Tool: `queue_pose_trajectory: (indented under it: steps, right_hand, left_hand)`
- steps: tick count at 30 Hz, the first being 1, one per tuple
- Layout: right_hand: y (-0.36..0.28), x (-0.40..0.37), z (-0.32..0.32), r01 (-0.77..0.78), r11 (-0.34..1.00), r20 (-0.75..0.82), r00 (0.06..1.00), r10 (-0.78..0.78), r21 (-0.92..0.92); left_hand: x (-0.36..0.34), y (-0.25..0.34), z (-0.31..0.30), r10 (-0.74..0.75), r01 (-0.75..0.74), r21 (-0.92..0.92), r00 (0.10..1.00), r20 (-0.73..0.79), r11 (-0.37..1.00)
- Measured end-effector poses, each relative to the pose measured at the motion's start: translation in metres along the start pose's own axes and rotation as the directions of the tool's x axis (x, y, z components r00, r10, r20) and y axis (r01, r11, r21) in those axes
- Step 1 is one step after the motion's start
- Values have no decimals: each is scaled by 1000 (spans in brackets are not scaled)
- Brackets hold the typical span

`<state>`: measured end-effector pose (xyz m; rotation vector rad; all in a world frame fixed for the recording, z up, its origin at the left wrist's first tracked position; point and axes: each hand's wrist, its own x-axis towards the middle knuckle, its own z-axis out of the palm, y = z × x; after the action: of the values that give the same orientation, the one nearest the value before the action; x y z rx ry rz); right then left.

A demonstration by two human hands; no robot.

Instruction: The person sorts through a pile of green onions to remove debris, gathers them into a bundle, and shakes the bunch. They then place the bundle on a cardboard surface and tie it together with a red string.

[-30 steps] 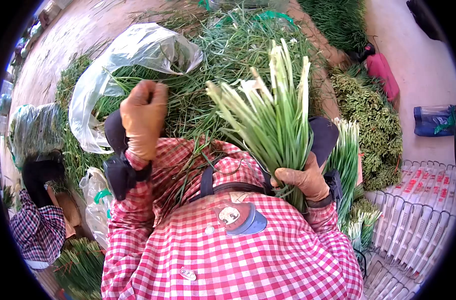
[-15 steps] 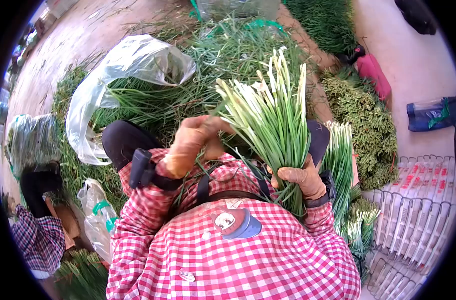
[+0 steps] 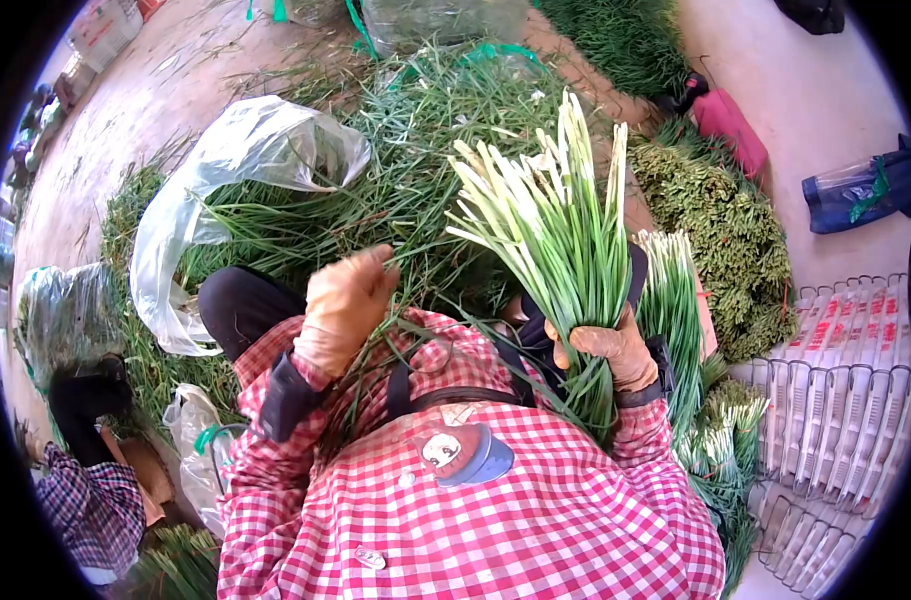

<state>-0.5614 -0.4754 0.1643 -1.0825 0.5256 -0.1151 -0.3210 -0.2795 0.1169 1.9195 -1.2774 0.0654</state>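
In a gloved grip, my right hand (image 3: 616, 352) holds a bunch of garlic chives (image 3: 576, 245) around its green part. The white stem ends fan out upward and away from me, while the leaf tips hang down against my checked shirt. My left hand (image 3: 344, 305), also gloved, is off to the left of the bunch with its fingers curled closed. Thin green leaves trail beside its palm and over my lap; what its fingers hold, if anything, I cannot tell. Beyond both hands spreads a heap of loose green leaves (image 3: 436, 150).
A clear plastic bag (image 3: 211, 150) lies over the heap's left side. More chive bunches (image 3: 676, 320) stand beside my right arm, near stacked bundles (image 3: 721, 240) and white packs with wire-like loops (image 3: 836, 400). Another person's checked sleeve (image 3: 96, 510) shows at lower left.
My left hand has drawn back left, away from the stems, and its fingers have curled in. My right hand still grips the bunch, which has shifted slightly. The view has turned a little.
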Motion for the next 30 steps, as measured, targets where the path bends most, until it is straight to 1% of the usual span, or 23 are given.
queue_pose_trajectory:
  steps: [1,2,3,4,6,7,8,9,10,11,13,14,15,16,18,20,21,24,25,26,27,28,30]
  right_hand:
    - [-4,-2,9,-5,1000,-28,1000,6,11]
    - [-2,-2,10,-13,1000,-31,999,13,-2]
    - [0,-1,10,-17,1000,-33,999,16,-16]
    - [2,0,11,-20,999,-37,999,19,-26]
    - [-1,-1,19,-74,996,-69,995,70,-58]
    - [0,-1,21,-80,993,-67,995,75,-88]
    - [1,0,24,-86,989,-63,995,79,-120]
    - [3,0,27,-101,989,-48,994,97,-111]
    - [4,-1,29,-103,984,-18,995,102,-143]
    - [5,-1,30,-102,979,11,994,105,-177]
    - [5,-3,36,-67,966,48,996,81,-249]
    - [5,-3,37,-79,962,48,994,95,-260]
    - [5,-3,38,-94,958,46,993,110,-270]
    - [6,-3,37,-109,954,42,991,126,-280]
    - [8,-1,37,-59,948,42,996,76,-314]
    - [9,1,40,-9,935,23,1000,18,-353]
    - [9,2,39,-24,950,27,999,34,-312]
    - [6,4,33,-76,981,49,995,86,-180]
    - [7,4,26,-98,987,61,992,106,-131]
    - [9,4,19,-120,989,73,989,126,-81]
    - [10,4,12,-121,985,28,992,126,-124]
    - [11,5,6,-122,990,25,992,124,-72]
    - [11,6,-2,-117,993,19,993,117,29]
  left_hand:
    - [1,7,-2,-294,297,-276,954,52,914]
    - [16,32,-17,-531,540,-504,829,176,675]
    - [23,47,-24,-531,488,-574,841,107,658]
    - [26,57,-27,-490,407,-611,871,36,679]
    - [25,71,-29,-412,248,-662,905,-101,707]
    - [25,73,-24,-447,245,-667,883,-147,704]
    - [32,82,-27,-472,334,-628,880,-61,703]
    - [46,95,-37,-499,417,-582,866,23,698]
    - [59,105,-47,-526,494,-530,844,102,689]
    - [72,107,-54,-609,644,-484,751,256,592]
    - [76,92,-49,-571,684,-457,728,379,569]
    - [79,88,-49,-549,705,-440,710,442,557]
    - [91,98,-54,-626,805,-268,583,517,529]
    - [88,96,-51,-645,801,-355,599,474,483]
    - [78,89,-41,-687,759,-524,617,385,387]
    - [72,80,-32,-654,689,-559,690,310,462]
    - [69,76,-30,-634,650,-573,725,269,499]
    - [66,66,-35,-538,532,-762,791,292,370]
    - [68,65,-46,-486,521,-764,816,314,381]
    - [72,81,-46,-568,476,-760,804,174,441]
    - [69,70,-52,-515,452,-779,834,197,435]
    - [62,53,-61,-459,428,-798,862,218,425]
    - [50,32,-65,-559,291,-897,827,60,334]
